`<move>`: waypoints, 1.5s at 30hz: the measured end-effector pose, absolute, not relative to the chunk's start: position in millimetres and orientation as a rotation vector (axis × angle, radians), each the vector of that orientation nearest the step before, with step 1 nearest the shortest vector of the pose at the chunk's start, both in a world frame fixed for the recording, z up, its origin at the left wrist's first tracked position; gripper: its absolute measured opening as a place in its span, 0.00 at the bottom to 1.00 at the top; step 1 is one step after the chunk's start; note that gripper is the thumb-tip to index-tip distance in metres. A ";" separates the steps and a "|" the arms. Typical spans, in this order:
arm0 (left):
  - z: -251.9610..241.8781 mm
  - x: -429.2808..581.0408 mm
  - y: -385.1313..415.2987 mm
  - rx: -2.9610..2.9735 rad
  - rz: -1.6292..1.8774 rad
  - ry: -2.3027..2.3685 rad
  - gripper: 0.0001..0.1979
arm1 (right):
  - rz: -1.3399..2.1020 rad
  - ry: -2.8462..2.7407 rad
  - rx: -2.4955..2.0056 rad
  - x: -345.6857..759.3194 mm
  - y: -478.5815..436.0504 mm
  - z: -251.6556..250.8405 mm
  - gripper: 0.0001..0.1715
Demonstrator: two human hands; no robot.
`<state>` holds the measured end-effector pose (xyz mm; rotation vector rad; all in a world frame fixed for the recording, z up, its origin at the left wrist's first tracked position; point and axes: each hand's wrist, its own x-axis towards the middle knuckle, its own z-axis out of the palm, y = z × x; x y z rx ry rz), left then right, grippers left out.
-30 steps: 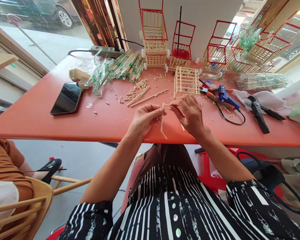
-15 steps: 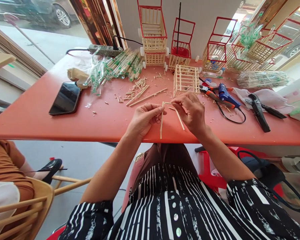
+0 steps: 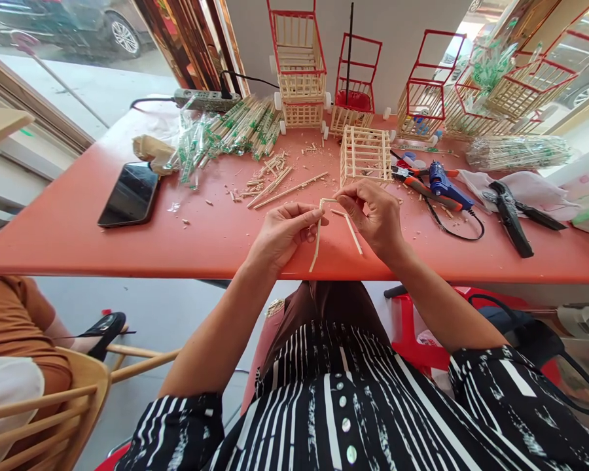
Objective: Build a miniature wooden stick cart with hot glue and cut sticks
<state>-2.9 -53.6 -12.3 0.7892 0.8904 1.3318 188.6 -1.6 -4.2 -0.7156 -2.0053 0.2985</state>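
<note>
My left hand (image 3: 288,230) pinches a thin wooden stick (image 3: 316,245) near its upper end; the stick slants down toward the table's front edge. Between the fingertips of my right hand (image 3: 373,212) is a short stick piece (image 3: 329,200). Its free end meets the top of the left hand's stick, making a corner. Another wooden stick (image 3: 353,234) slants just beside my right hand, seemingly lying on the table. Behind the hands stands a small stick-built basket frame (image 3: 366,156). Loose stick pieces (image 3: 275,183) and shavings lie beyond my left hand.
On the orange table (image 3: 216,252) lie a phone (image 3: 129,194), wrapped chopstick bundles (image 3: 248,127), a blue glue gun (image 3: 442,180), pliers (image 3: 417,183) and a black-handled tool (image 3: 513,216). Several small stick carts (image 3: 302,82) with red trim line the back. Someone sits at left on a wooden chair (image 3: 86,402).
The lower end of the left hand's stick has swung slightly to the left. Both hands keep almost the same place and grip.
</note>
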 end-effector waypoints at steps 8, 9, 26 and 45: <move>-11.2 -1.6 -53.2 0.767 1.325 0.855 0.18 | 0.408 -1.988 -0.749 187.2 0.0 -3.7 0.27; -11.2 -1.4 -53.1 0.766 1.322 0.855 0.18 | 0.412 -1.990 -0.756 187.1 0.3 -4.0 0.28; -9.1 -1.9 -52.7 0.712 1.306 0.826 0.17 | 0.332 -2.101 -0.668 192.3 1.2 -3.8 0.13; -12.0 -1.6 -56.0 0.730 1.374 0.879 0.18 | 0.200 -2.115 -0.676 192.7 -6.4 -2.7 0.06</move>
